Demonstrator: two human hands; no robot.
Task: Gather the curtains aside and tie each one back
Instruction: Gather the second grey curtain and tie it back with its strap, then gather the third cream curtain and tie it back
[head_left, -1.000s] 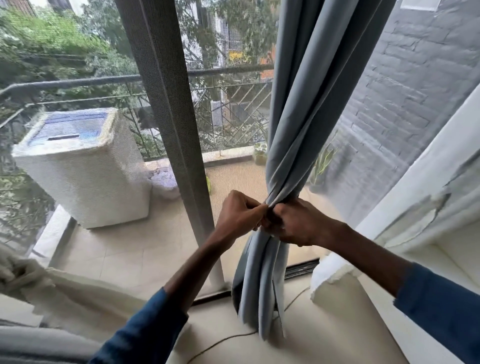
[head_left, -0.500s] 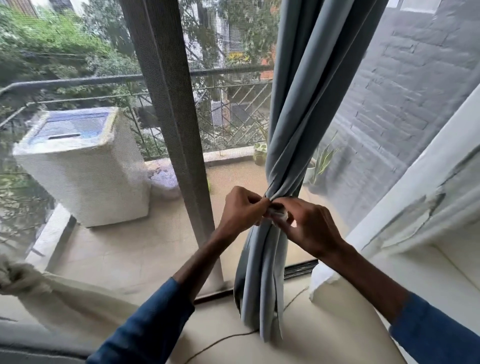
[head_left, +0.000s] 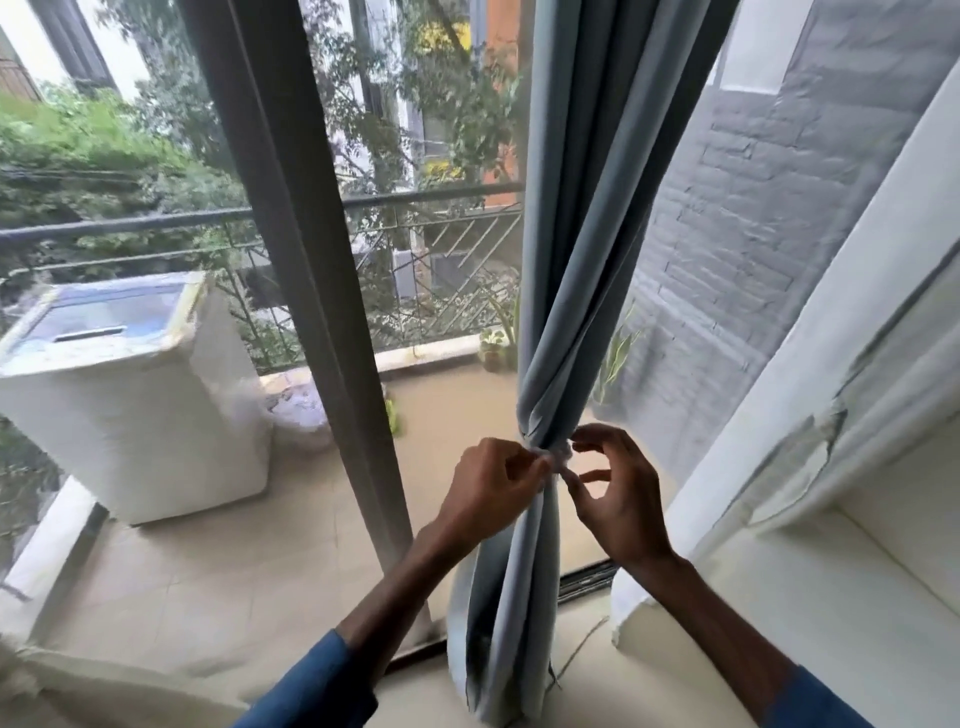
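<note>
Through the glass I see a tiled balcony floor (head_left: 208, 571) in soft daylight. A dark door frame post (head_left: 291, 260) stands left of centre. At far left sits a washing machine (head_left: 130, 415) under a white cover. A metal railing (head_left: 156, 221) runs across, with trees (head_left: 78, 156) beyond. A grey brick wall (head_left: 753, 234) rises on the right, with potted plants (head_left: 493, 348) near its foot.

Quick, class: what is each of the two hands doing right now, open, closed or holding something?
Left hand: closed, pinching the tie around the curtain.
Right hand: fingers spread beside the tie; whether it grips cannot be told.
</note>
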